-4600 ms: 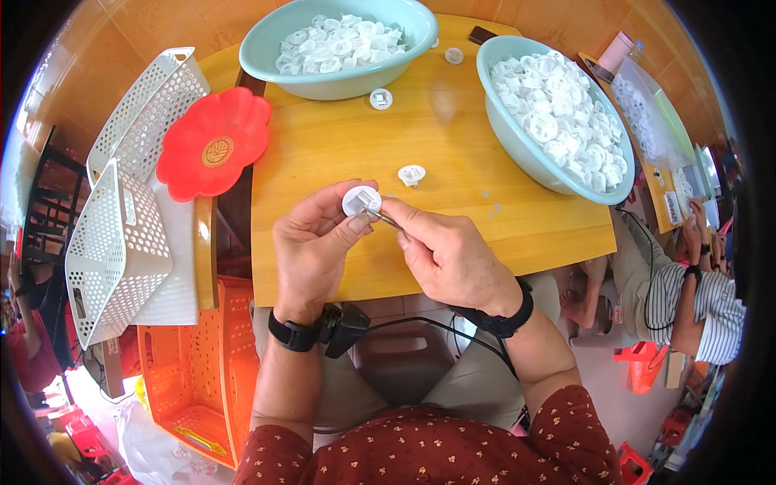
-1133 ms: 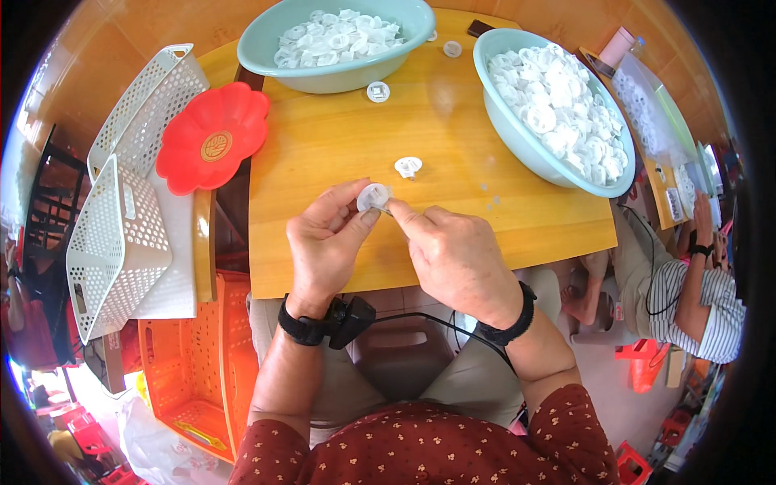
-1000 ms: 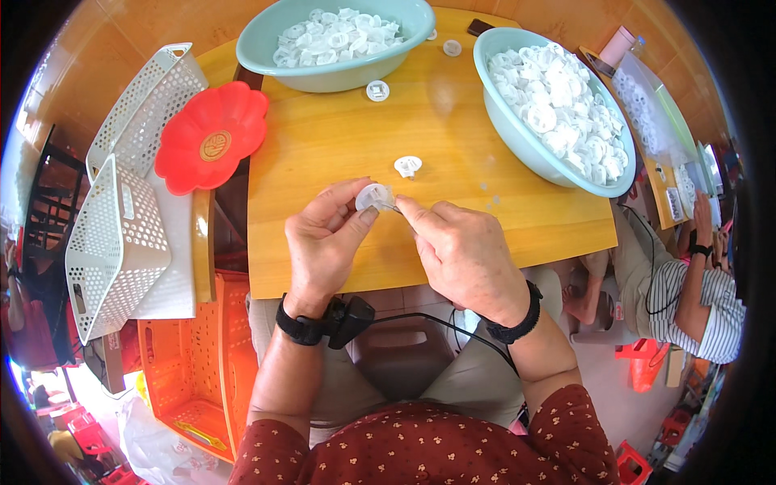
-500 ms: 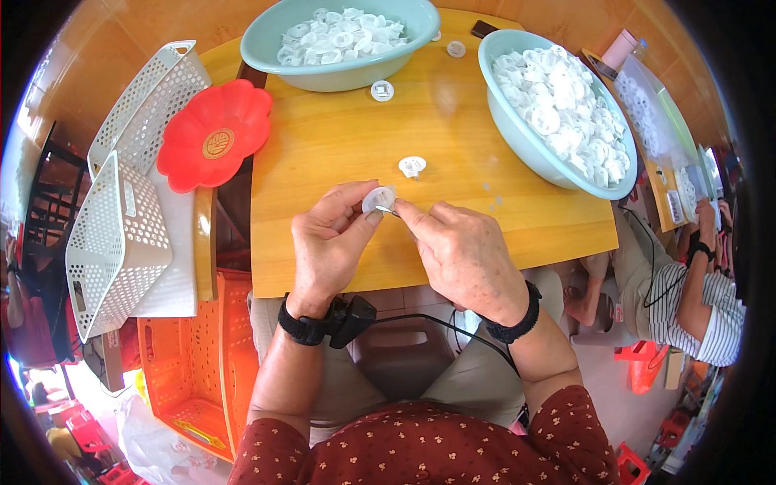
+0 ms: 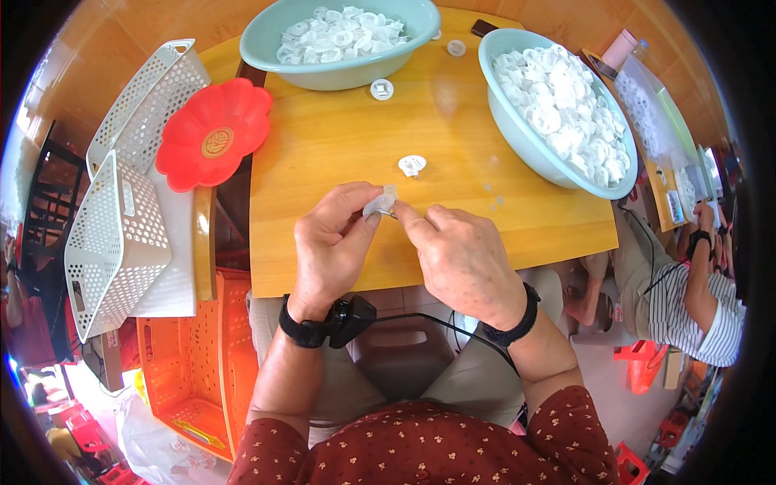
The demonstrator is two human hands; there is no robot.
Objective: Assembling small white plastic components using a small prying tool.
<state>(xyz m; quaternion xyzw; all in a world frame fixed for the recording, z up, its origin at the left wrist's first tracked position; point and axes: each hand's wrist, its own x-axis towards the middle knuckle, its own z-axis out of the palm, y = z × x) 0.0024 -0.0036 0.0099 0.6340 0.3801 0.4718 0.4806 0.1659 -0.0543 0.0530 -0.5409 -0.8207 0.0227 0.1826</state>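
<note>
Left hand (image 5: 330, 242) pinches small, round, white plastic piece (image 5: 376, 207) above yellow wooden tabletop (image 5: 323, 149). Right hand (image 5: 465, 255) closed around slim, silvery metal tool (image 5: 389, 214), its tip at the piece. Advisable: firm pinch, short controlled tool strokes, tip angled off the holding side.

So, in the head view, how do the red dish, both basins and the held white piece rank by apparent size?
Largest: left basin and right basin, too alike to rank
Then: red dish
Smallest: white piece

Tbl (image 5: 323, 145) L-ctr open; far basin (image 5: 339, 78) & R basin (image 5: 517, 139) block.
</note>
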